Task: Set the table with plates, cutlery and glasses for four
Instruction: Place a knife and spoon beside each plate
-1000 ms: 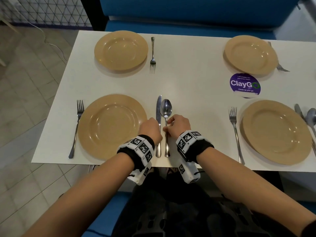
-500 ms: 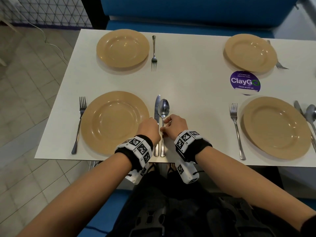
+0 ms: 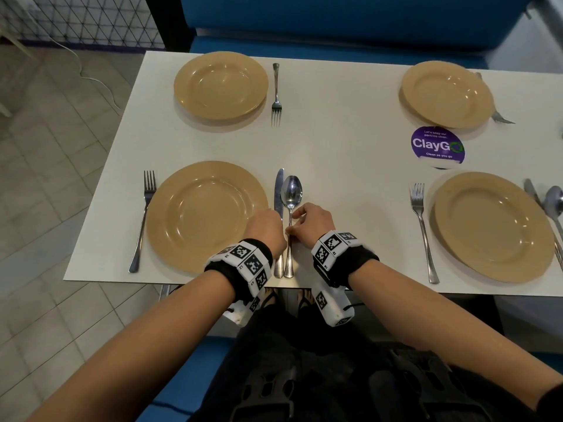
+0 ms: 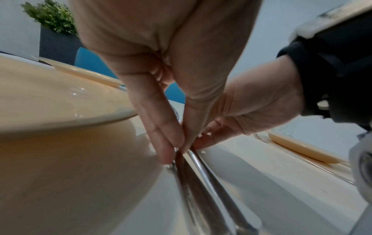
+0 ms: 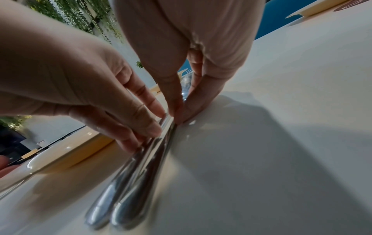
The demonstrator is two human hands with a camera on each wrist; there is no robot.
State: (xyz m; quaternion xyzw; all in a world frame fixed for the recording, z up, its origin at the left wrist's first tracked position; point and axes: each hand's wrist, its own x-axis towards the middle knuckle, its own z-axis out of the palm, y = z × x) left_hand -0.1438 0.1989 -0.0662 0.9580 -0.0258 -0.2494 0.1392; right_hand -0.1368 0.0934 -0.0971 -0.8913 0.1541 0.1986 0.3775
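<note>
White surface (image 3: 335, 141) under four tan plates. Near-left plate (image 3: 207, 216) at 9 o'clock of the hands, just beside them; near-right plate (image 3: 493, 226) at 3 o'clock, well apart; far-left plate (image 3: 221, 85) at 11 o'clock; far-right plate (image 3: 446, 94) at 1 o'clock. Round purple ClayGo sticker (image 3: 437, 145) flat between the two right-side plates.

Left hand (image 3: 265, 228) low on the surface, fingers straight and pressed together, tips (image 4: 167, 152) touching the knife (image 3: 278, 193) handle from its 9 o'clock side. Right hand (image 3: 310, 222) just beside, at 3 o'clock, thumb and fingertips (image 5: 187, 111) closed in a pinch on the spoon (image 3: 291, 190) handle. Knife and spoon flat, parallel, handles touching, pointing to 12 o'clock, just at 3 o'clock of the near-left plate, handle ends near the surface's front edge.

Fork (image 3: 143, 217) flat at 9 o'clock of the near-left plate, tines to 12. Second fork (image 3: 422, 229) at 9 o'clock of the near-right plate; another knife (image 3: 531, 190) and spoon (image 3: 554, 201) at that plate's 3 o'clock, partly cut by the frame edge. Third fork (image 3: 276, 92) at 3 o'clock of the far-left plate, tines toward 6. Piece of cutlery (image 3: 499, 117) partly hidden under the far-right plate's rim, kind unclear.
</note>
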